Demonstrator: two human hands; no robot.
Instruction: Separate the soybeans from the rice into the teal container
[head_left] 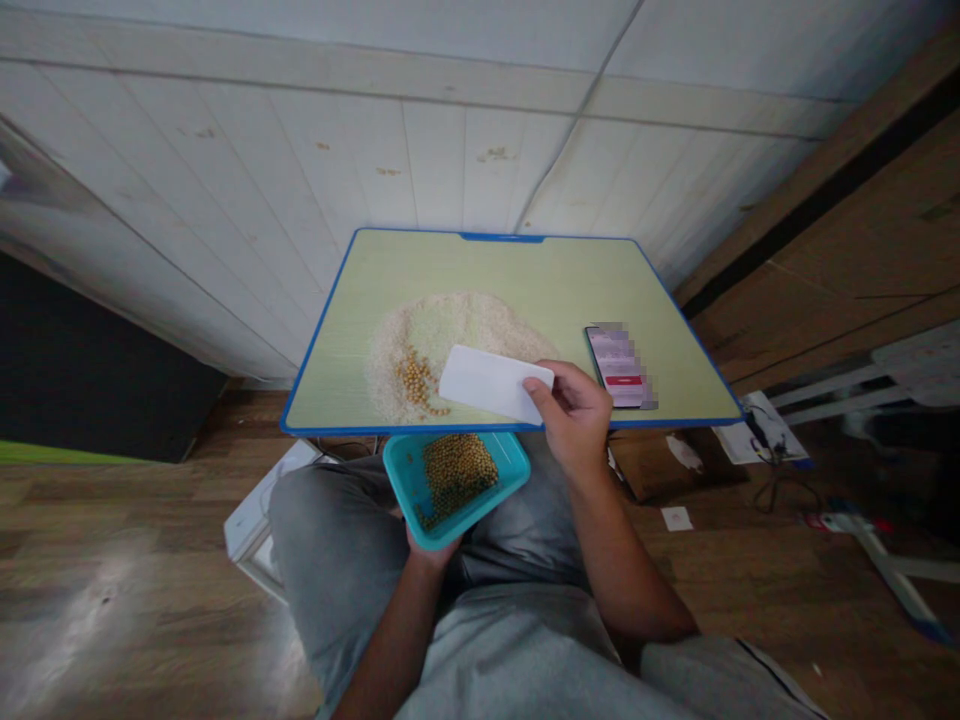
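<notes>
My right hand (pixel 576 412) pinches a flat white card (pixel 487 380) between thumb and fingers, just above the table near its front edge. Left of the card lies a small heap of round yellow soybeans (pixel 416 384). Pale grains like rice (pixel 450 308) spread in a wide ring around and behind them. Below the table edge, my left hand (pixel 433 552) grips a turquoise plastic tub (pixel 405 470) from underneath, its fingers mostly hidden. Many soybeans (pixel 459 475) fill the bottom of the tub, which is held over my lap.
The small table (pixel 540 270) has a pale green top and a blue rim. A phone (pixel 615 368) lies at its right side. A white panelled wall (pixel 435 160) stands behind. On the floor at right are a cardboard box (pixel 667 465) and cables (pixel 776 480).
</notes>
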